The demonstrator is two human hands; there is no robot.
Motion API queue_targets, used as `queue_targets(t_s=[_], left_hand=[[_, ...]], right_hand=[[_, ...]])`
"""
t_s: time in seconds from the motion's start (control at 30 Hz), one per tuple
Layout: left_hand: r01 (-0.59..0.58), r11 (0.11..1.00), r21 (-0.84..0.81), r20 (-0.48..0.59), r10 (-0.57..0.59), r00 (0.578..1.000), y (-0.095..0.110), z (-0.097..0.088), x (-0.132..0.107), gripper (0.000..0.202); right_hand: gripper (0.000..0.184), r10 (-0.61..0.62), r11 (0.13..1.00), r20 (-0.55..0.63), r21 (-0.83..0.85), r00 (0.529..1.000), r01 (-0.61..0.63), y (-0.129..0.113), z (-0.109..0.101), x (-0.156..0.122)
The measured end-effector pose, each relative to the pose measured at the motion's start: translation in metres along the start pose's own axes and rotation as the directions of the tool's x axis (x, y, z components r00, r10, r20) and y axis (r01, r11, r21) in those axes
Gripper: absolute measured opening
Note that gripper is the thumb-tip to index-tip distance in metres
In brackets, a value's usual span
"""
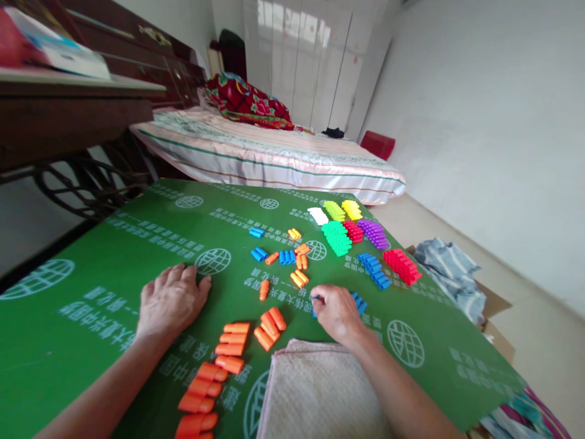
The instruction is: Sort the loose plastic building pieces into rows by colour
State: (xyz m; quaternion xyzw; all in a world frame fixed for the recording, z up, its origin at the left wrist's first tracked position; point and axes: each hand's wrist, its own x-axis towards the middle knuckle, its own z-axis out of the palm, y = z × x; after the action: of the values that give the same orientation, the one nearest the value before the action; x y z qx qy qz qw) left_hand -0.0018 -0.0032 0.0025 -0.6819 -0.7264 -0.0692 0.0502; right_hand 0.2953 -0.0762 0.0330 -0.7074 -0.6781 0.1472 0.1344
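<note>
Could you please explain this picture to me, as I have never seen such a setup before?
There is no machine here. A person works bare-handed, and the single picture comes from a camera worn on that person's head, looking forward and down.

The left hand rests palm down on a green printed tabletop, holding nothing that shows. The right hand is curled beside some blue pieces; whether it grips one, I cannot tell.

Orange pieces lie between the forearms and further up, near more blue ones. Towards the far right are groups in other colours, such as green and purple. A folded cloth lies at the near edge.
</note>
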Motion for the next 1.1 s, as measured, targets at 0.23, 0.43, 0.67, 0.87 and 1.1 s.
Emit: queue_targets(t_s=[0.23,0.43,0.67,0.87,1.1], left_hand=[[0.010,1.000,-0.005,0.017,-0.010,1.000,0.003,-0.003,-0.001,0.062],[0.013,1.000,-0.007,0.013,-0.013,1.000,0.002,-0.002,0.000,0.064],[0.007,1.000,-0.011,0.013,-0.007,1.000,0.001,0.000,0.001,0.068],[0.004,1.000,-0.012,0.011,-0.004,1.000,0.001,0.000,0.002,0.070],[0.026,1.000,0.011,0.035,-0.026,0.999,0.002,-0.001,0.002,0.068]], right_hand=[[0.015,0.000,0.995,-0.013,-0.097,1.000,-0.002,0.013,0.002,-0.014],[0.010,-0.246,0.969,0.092,0.003,0.965,0.247,0.028,-0.006,-0.021],[0.009,-0.289,0.956,0.079,0.073,0.954,0.283,0.034,-0.003,-0.019],[0.009,-0.343,0.931,-0.008,0.128,0.939,0.341,0.034,0.004,-0.019],[0.042,0.054,0.982,-0.338,0.189,0.940,0.012,0.096,-0.010,-0.012]])
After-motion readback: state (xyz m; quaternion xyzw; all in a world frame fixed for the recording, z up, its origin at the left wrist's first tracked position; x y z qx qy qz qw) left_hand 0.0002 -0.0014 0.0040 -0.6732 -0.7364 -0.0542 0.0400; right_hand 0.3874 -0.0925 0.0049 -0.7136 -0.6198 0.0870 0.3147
